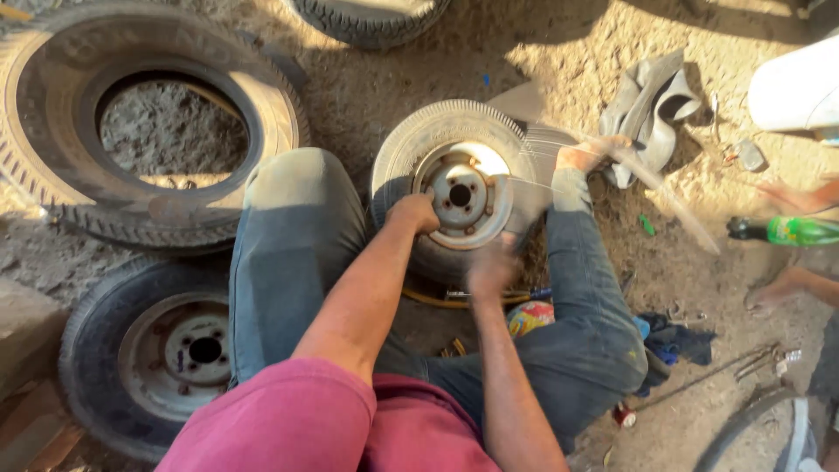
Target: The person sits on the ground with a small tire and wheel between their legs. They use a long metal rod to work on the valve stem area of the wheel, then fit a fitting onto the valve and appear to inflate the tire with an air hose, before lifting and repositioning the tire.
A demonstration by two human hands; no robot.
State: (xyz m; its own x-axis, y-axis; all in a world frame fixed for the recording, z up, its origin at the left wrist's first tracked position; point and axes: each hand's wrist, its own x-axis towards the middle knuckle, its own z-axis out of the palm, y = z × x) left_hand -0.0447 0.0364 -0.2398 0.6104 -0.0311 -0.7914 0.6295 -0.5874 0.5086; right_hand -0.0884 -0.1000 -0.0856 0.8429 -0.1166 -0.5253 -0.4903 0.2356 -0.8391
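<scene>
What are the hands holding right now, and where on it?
The left hand grips the small wheel at the left edge of its metal rim. The right hand is motion-blurred at the rim's lower right; its grip cannot be told.

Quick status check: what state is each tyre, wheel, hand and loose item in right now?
Small wheel: tyre on rim, propped between the legs.
Left hand: closed on the rim edge.
Right hand: blurred, at the tyre's lower edge; grip unclear.
Big tyre: lying flat, no rim.
Second wheel: flat, rim fitted.
Inner tube: crumpled, deflated.
Green bottle: lying on its side.
</scene>
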